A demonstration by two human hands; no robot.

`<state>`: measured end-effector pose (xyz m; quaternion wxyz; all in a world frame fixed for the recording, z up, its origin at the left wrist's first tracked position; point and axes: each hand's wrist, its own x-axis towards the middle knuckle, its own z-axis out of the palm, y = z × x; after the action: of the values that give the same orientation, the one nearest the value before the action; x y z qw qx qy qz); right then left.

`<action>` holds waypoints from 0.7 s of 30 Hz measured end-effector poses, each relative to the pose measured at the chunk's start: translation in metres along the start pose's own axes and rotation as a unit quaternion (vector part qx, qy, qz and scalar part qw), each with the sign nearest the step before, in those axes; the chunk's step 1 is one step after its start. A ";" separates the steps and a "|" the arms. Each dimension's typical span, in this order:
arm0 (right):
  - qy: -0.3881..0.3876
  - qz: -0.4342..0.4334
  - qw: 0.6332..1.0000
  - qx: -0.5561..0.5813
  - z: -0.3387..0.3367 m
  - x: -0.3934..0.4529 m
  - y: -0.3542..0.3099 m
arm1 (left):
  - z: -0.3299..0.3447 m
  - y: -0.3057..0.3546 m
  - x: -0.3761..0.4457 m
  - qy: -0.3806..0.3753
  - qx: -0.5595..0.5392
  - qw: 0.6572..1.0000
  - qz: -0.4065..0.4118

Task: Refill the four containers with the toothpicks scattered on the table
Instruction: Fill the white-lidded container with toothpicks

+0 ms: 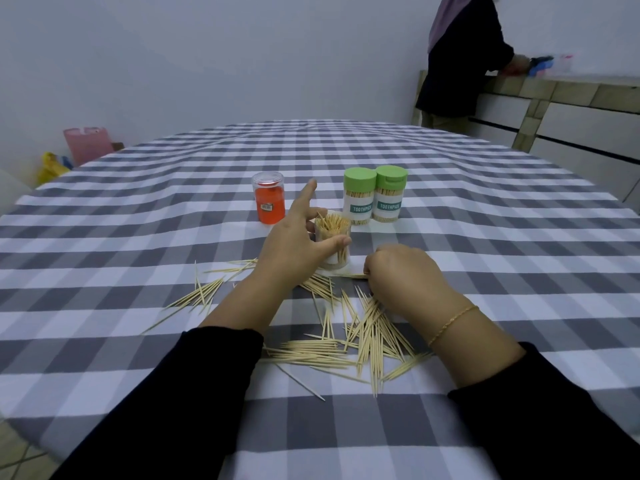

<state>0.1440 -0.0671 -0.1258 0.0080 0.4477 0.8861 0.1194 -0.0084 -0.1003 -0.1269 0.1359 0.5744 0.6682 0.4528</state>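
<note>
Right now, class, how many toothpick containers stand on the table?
4: an orange container far left, two green-lidded containers side by side behind, and an open container held by the left hand.

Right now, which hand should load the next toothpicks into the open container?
Right hand: it already rests on the scattered toothpicks, gathering some. Left hand holds the open container steady.

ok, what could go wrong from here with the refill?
1. The open container is already crowded with toothpicks leaning out; the left hand holds it only lightly, index finger lifted, so it could tip.
2. The right hand is gathering from a crisscrossed pile of loose toothpicks; some may snag, drop or get left behind.
</note>
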 end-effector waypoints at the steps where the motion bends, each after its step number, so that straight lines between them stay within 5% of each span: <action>1: -0.002 -0.002 1.000 -0.002 -0.001 -0.001 0.000 | 0.000 0.000 0.000 0.002 0.000 1.000 -0.001; 21: 0.023 0.019 0.998 0.062 -0.003 -0.010 -0.019 | 0.001 -0.003 0.002 0.003 -0.003 1.000 -0.008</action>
<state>0.1344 -0.0861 -0.1281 -0.0420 0.4610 0.8832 0.0749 -0.0106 -0.0978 -0.1288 0.1391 0.5678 0.6718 0.4549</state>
